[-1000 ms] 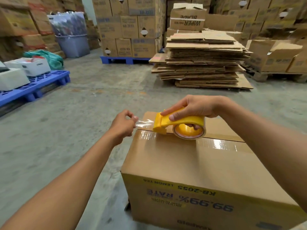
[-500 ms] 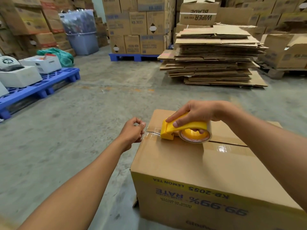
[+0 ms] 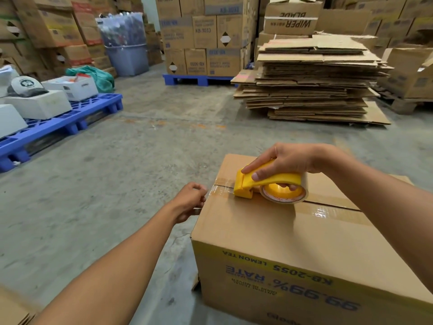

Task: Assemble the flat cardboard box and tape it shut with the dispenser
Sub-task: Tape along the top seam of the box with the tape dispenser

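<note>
A brown cardboard box (image 3: pixel 276 233) with blue print on its near side stands on the concrete floor, flaps closed. Clear tape (image 3: pixel 328 211) runs along its top seam. My right hand (image 3: pixel 288 160) grips the yellow tape dispenser (image 3: pixel 269 184), which rests on the seam near the box's left edge. My left hand (image 3: pixel 189 200) is at that left edge and pinches the free end of the tape against the box's upper side.
A tall stack of flattened cardboard (image 3: pixel 311 80) lies straight ahead on the right. A blue pallet (image 3: pixel 58 127) with white boxes and a cap sits at the left. Stacked cartons on another blue pallet (image 3: pixel 199 79) stand behind. Bare concrete floor (image 3: pixel 140 160) lies between.
My left hand brought the tape end down from mid-air onto the box's left edge. The dispenser lowered onto the seam. The stretched span of tape between them is gone.
</note>
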A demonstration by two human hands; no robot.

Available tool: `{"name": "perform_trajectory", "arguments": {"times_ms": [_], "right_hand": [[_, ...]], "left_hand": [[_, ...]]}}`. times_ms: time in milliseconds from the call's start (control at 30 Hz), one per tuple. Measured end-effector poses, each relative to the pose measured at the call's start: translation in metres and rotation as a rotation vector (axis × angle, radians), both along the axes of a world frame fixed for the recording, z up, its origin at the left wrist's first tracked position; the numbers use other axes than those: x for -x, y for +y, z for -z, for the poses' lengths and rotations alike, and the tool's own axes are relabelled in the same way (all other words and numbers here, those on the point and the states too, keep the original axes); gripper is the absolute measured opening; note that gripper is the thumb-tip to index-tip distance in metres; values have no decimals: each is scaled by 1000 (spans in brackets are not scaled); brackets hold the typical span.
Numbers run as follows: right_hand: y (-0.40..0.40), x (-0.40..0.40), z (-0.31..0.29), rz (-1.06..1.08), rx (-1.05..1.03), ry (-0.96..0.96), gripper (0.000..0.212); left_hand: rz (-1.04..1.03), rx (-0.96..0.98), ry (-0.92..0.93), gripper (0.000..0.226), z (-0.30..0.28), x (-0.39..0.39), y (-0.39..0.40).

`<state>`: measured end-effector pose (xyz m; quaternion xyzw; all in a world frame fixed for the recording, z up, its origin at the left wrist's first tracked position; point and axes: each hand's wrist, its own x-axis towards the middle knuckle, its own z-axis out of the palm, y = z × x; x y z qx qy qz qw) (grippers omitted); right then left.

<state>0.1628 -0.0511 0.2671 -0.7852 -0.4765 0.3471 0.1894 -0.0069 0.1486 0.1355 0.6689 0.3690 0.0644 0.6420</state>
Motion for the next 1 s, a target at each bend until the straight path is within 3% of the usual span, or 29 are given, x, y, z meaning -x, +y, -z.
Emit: {"name": "perform_trajectory", "arguments": {"times_ms": [67,167,300,433,633,800,1000], "right_hand": [[0,1,0,-2,4,-8,32],[0,1,-1,-6,11,-7,32],[3,2,-5,-3,34,20,32],[10,0,-8,-2,98,104,33],[7,-7,-10,-27,127,179,35],[-12,-15,-11,-19,129,199,38],[-99,-52,-19,77,237,164,39]], "left_hand": [[-57,-138,11,21,4,5,4],[-69,-479,-115,42,-15,5,-2],[378,-868,-164,61,-40,-5,-44],[597,-1028,43,70,-27,-3,-59],[572,-1162,113,88,-22,-4,-61],[591,-1227,154,88,-22,-7,-62],[634,-1221,221,99,-22,-11,-60]]}}
